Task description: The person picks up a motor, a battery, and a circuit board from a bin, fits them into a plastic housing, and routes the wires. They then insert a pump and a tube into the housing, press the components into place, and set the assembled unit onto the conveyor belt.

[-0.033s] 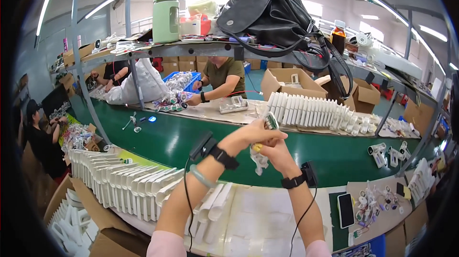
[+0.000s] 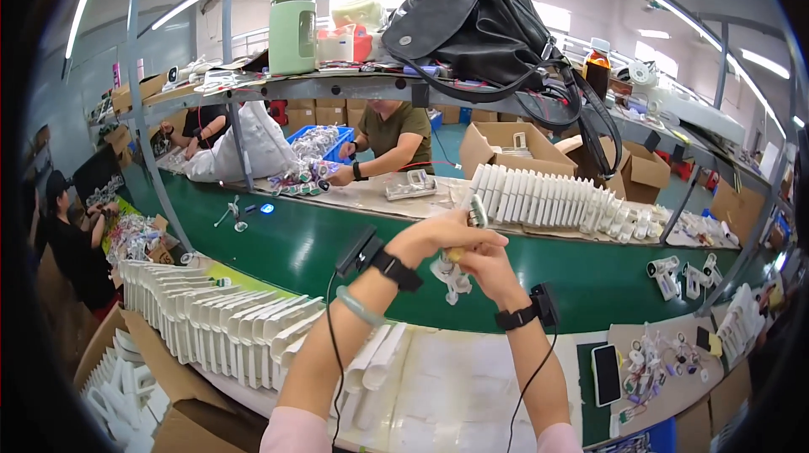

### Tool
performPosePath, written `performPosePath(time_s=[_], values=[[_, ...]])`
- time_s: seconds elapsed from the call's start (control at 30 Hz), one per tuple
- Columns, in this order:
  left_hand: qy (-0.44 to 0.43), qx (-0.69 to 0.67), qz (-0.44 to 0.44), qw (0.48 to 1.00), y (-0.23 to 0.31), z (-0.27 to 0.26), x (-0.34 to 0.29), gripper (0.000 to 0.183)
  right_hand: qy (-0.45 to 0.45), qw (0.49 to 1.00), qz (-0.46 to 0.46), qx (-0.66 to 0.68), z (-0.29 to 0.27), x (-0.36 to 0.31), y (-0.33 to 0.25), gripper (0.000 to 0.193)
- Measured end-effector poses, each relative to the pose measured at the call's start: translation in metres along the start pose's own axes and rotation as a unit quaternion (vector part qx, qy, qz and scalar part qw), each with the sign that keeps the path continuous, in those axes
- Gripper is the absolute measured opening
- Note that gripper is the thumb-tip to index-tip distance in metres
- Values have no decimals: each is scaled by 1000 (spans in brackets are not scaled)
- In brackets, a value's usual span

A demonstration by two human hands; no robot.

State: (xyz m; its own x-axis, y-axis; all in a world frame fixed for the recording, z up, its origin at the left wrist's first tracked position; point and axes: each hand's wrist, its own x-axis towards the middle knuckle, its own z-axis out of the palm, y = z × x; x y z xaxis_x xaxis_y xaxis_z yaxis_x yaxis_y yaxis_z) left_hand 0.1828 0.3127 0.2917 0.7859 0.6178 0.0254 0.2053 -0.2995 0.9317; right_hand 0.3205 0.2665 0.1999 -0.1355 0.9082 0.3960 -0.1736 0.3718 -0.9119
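Observation:
My left hand [image 2: 442, 235] and my right hand [image 2: 491, 264] meet over the green belt, fingers closed on one small white plastic assembly [image 2: 453, 281]. Its lower end hangs below my fingers, showing rounded, branching shapes. Above my left fingers, an upright end with a green circuit board [image 2: 478, 211] pokes out. Something yellowish [image 2: 455, 254] shows at my right fingertips; I cannot tell what it is. The middle of the assembly is hidden by my fingers.
Rows of white plastic shells [image 2: 227, 322] stand at left, and more [image 2: 539, 193] line the far side. A phone [image 2: 606, 375] lies beside loose wired parts [image 2: 661, 362] at right. A shelf [image 2: 354, 89] with a black bag [image 2: 472, 27] spans overhead. A co-worker [image 2: 396, 134] sits opposite.
The white assembly has turned in my fingers, so its lower end shows a different side. My hands have stayed in nearly the same place.

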Motion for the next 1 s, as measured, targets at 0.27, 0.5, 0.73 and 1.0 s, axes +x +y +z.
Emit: performPosePath(time_s=[0.27,0.5,0.73,1.0], values=[[-125,-219,35,967,-114,58,50,45,172,943,118,260,-68,40,-2,19],[-53,-596,-23,801,-227,189,75,17,173,842,322,397,-181,44,127,24],[338,-133,-200,910,-286,208,66,47,78,877,469,-73,-228,51,190,22],[376,-839,18,394,-257,191,-1,64,472,545,-107,684,-351,-58,99,108]])
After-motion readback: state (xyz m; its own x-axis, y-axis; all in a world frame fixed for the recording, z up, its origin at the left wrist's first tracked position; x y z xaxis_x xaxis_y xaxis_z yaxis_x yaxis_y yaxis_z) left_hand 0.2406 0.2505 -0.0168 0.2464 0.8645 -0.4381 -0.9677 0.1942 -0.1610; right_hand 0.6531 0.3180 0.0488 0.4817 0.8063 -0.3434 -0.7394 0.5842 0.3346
